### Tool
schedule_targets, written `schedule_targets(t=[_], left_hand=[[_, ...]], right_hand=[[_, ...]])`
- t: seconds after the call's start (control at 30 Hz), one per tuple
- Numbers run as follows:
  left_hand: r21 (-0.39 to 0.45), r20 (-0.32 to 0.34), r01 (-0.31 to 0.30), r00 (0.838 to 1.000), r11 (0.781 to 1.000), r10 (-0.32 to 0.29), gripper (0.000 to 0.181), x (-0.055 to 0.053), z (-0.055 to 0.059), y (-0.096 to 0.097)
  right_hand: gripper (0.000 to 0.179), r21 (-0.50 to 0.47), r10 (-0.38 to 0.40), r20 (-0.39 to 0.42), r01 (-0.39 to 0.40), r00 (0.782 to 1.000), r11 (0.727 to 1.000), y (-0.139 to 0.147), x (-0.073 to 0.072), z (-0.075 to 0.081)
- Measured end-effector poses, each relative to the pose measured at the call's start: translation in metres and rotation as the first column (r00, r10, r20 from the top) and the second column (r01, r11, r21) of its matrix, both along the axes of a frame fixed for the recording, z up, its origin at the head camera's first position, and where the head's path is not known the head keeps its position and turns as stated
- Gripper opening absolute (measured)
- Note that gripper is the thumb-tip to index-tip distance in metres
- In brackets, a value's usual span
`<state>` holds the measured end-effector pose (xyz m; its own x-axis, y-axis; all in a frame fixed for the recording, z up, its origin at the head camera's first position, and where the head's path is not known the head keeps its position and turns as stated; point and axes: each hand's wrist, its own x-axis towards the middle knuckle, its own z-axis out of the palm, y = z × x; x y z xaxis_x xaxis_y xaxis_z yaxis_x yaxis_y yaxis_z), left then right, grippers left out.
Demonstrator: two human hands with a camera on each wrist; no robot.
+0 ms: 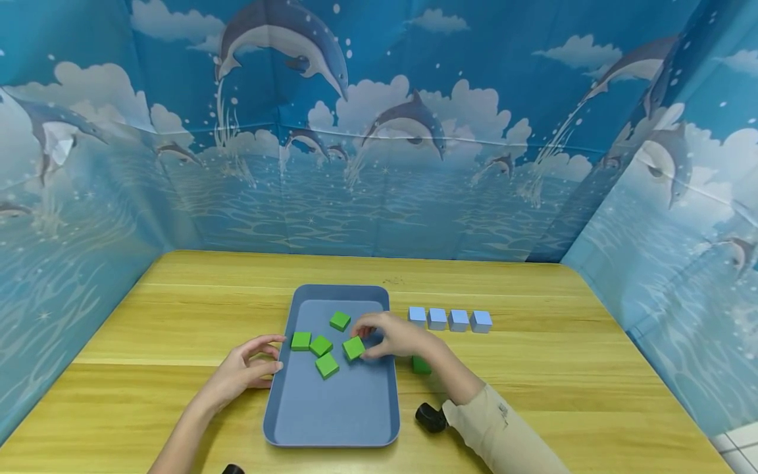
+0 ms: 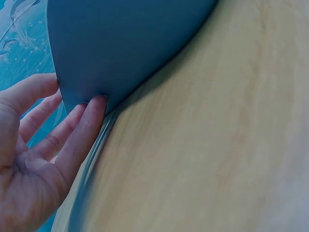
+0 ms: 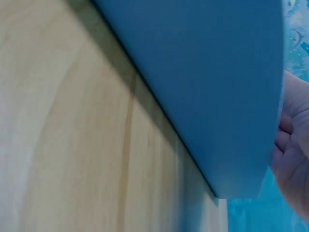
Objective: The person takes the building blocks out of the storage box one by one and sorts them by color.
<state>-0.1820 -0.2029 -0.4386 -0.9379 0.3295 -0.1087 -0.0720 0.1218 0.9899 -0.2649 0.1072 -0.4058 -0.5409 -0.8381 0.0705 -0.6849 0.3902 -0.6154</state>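
A grey-blue tray (image 1: 331, 421) lies on the table with several green blocks in it. My right hand (image 1: 393, 336) reaches over the tray's right rim and pinches one green block (image 1: 353, 348) between thumb and fingers. Its neighbours are a green block (image 1: 327, 365) and a green block (image 1: 340, 320). In the right wrist view the tray wall (image 3: 207, 96) hides the fingertips of that hand (image 3: 294, 150). At the left rim my left hand (image 1: 239, 368) has its fingers spread loosely. The left wrist view shows its fingertips (image 2: 100, 102) touching the tray's outer wall (image 2: 120, 43).
Several light blue blocks (image 1: 437, 319) stand in a row right of the tray. Another green block (image 1: 421, 365) sits on the table, partly behind the right forearm. A black object (image 1: 431, 418) is by the right sleeve. A dolphin-print curtain (image 1: 379, 184) encloses the table.
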Motion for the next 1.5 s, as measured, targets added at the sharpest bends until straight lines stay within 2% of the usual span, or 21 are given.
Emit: schedule_targets(t=[0.27, 0.7, 0.93, 1.13, 1.5], left_hand=[[-0.003, -0.005, 0.001, 1.0, 1.0, -0.001, 0.055, 0.0, 0.0, 0.0], [0.004, -0.009, -0.002, 1.0, 1.0, 0.002, 0.055, 0.0, 0.0, 0.0], [0.019, -0.006, -0.002, 1.0, 1.0, 0.002, 0.055, 0.0, 0.0, 0.001], [0.024, -0.009, 0.0, 1.0, 1.0, 0.0, 0.055, 0.0, 0.0, 0.001], [0.033, -0.011, 0.007, 1.0, 0.999, -0.006, 0.055, 0.0, 0.0, 0.001]], right_hand=[[0.031, -0.105, -0.064, 0.018, 0.065, 0.998, 0.992, 0.017, 0.011, 0.006], [0.028, -0.177, -0.191, 0.012, 0.19, 0.981, 0.966, 0.058, 0.025, 0.005], [0.028, -0.173, -0.232, -0.023, 0.225, 0.972, 0.959, 0.078, 0.032, 0.0], [0.028, -0.147, -0.295, 0.0, 0.291, 0.956, 0.945, 0.094, 0.038, -0.001], [0.026, -0.099, -0.343, 0.0, 0.341, 0.939, 0.935, 0.116, 0.045, -0.008]])
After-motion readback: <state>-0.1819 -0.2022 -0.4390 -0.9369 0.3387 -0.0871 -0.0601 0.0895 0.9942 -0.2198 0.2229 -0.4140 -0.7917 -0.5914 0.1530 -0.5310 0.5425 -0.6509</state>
